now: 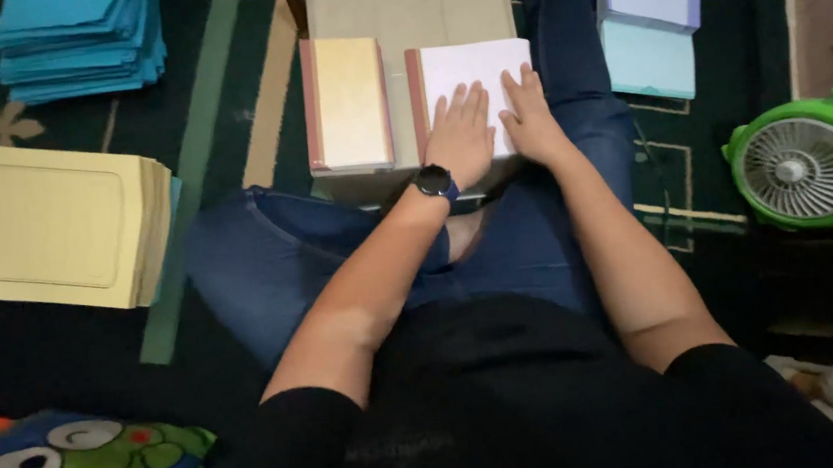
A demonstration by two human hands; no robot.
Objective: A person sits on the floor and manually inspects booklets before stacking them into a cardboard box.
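Now both hands press flat on a white booklet atop a cardboard box.

Left of the cardboard box [406, 4] lies a big stack of yellow folders [44, 224], with a blue paper stack [78, 41] beyond it; right of the box sit lilac and pale blue pads [651, 23] and a green fan [812, 161]. On the box lie a yellow booklet [347, 102] and the white booklet [473, 73], each red-spined. The left hand [460, 138] and right hand [529, 119] rest on the white one, fingers spread, gripping nothing.
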